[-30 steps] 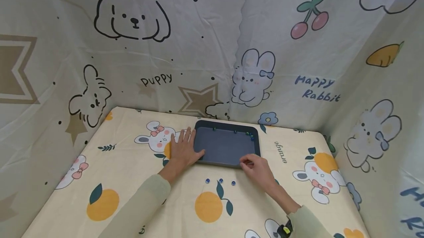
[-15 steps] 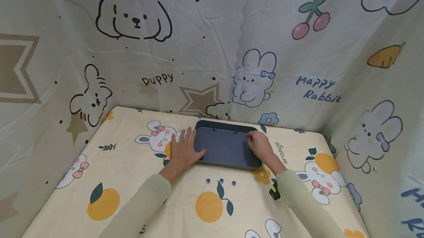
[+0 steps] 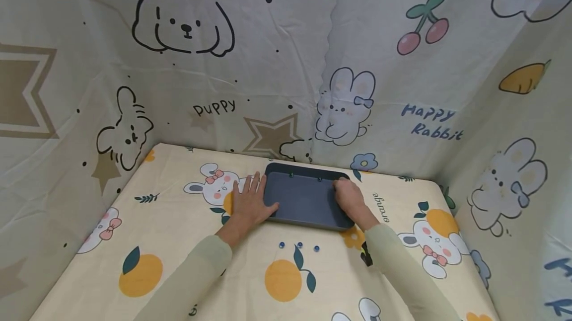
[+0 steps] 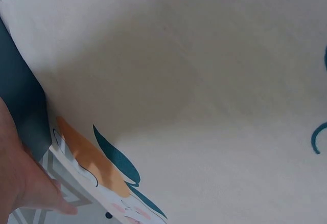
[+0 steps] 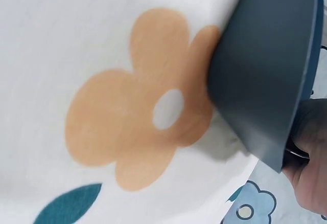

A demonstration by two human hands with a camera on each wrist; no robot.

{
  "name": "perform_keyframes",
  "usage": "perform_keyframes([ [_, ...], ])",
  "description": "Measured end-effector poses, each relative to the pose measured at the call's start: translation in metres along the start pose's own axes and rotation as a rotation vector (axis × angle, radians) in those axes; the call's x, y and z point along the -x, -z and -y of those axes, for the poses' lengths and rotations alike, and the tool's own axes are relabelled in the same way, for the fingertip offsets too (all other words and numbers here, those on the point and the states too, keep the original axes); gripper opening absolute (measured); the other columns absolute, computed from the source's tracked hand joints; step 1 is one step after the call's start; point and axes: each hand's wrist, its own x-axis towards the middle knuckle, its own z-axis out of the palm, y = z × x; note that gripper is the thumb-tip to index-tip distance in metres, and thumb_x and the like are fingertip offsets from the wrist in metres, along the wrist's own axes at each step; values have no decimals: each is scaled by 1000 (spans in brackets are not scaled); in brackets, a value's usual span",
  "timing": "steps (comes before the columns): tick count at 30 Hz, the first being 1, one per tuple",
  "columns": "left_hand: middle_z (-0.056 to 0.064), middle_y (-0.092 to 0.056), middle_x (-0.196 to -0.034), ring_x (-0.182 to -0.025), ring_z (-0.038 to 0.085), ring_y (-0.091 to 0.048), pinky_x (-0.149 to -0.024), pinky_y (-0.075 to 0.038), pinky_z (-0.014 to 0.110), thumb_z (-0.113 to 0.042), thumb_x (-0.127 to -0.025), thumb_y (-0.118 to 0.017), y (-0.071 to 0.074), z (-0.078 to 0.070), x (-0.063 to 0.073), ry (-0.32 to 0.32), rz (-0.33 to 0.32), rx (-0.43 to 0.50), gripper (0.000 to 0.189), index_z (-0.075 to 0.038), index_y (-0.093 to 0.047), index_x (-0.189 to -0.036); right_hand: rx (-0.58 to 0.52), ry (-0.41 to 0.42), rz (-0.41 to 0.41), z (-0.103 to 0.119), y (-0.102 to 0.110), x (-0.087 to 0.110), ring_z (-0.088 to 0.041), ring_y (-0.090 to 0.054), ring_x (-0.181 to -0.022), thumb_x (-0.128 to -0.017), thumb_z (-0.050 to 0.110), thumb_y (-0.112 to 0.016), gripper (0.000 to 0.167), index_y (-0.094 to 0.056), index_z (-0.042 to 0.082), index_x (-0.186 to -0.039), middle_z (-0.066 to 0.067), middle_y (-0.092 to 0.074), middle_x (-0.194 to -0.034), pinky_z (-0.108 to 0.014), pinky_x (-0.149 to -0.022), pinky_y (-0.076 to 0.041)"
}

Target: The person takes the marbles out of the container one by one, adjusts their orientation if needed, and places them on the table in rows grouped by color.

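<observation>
A dark grey-blue baking tray [image 3: 299,201] lies on the cloth, with two green marbles [image 3: 292,175] along its back wall. My left hand [image 3: 250,206] rests flat at the tray's left side, fingers spread and thumb over the rim; the left wrist view shows this hand [image 4: 23,173] beside the tray's side [image 4: 23,91]. At the back right corner my right hand [image 3: 349,197] has its fingers bent over the rim into the tray. I cannot tell whether it pinches a marble. In the right wrist view that hand [image 5: 309,168] is half cut off beside the tray [image 5: 260,75].
In front of the tray three blue marbles [image 3: 300,245] lie in a loose row on the patterned tablecloth [image 3: 201,271]. A printed fabric wall [image 3: 277,62] rises close behind the tray. A black device [image 3: 366,255] sits at the right wrist.
From the tray's front right corner, my right hand has moved back to its far right corner, covering the cluster of marbles visible there earlier. My left hand has stayed in place.
</observation>
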Motion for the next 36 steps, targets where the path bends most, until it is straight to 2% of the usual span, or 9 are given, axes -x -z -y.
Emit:
perform_keyframes([
  [7,12,-13,-166,-150,33,-13,-116,-4,63,-73,-89,-45,-1,0,-1,0,0,2,99,-12,-17,-161,180,101,-26,-5,-7,-1,-30,-65,-80,-90,-5,-64,13,-75,2,-93,-13,-65,-85,-44,-66,-57],
  [12,12,-14,-166,-150,33,-14,-116,-7,63,-73,-89,-45,1,-1,0,-3,-7,7,98,-12,-18,-161,308,160,15,-6,-7,-1,-31,-64,-83,-89,-4,-67,11,-74,2,-96,-15,-64,-88,-43,-65,-58],
  [18,12,-15,-165,-150,33,-15,-116,-6,64,-73,-89,-45,-1,0,0,-5,-10,8,98,-12,-18,-161,342,206,21,-6,-6,0,-32,-63,-82,-87,-6,-69,12,-74,2,-95,-16,-62,-88,-43,-63,-58],
  [24,13,-17,-165,-150,34,-17,-115,-8,64,-74,-89,-45,-3,1,1,-11,-23,7,98,-11,-20,-160,302,202,-16,-8,-4,3,-31,-62,-81,-90,-4,-67,11,-73,2,-96,-15,-61,-85,-42,-63,-58],
  [28,13,-17,-165,-149,34,-18,-116,-8,64,-74,-88,-45,-3,1,0,-8,-28,3,99,-12,-21,-160,227,164,-54,-10,0,6,-29,-63,-79,-93,-1,-65,11,-74,1,-98,-14,-61,-83,-40,-63,-57],
  [32,13,-17,-165,-149,34,-18,-116,-8,64,-74,-88,-46,-3,0,1,-9,-27,2,98,-12,-21,-160,92,101,-87,-11,6,9,-27,-65,-77,-92,-1,-63,12,-75,-1,-95,-13,-66,-84,-40,-67,-57],
  [36,13,-18,-165,-149,34,-18,-115,-8,64,-74,-88,-46,-3,0,1,-8,-35,-1,98,-12,-21,-160,-85,35,-122,-10,13,15,-25,-66,-79,-89,0,-68,10,-75,-1,-95,-12,-70,-88,-40,-72,-57],
])
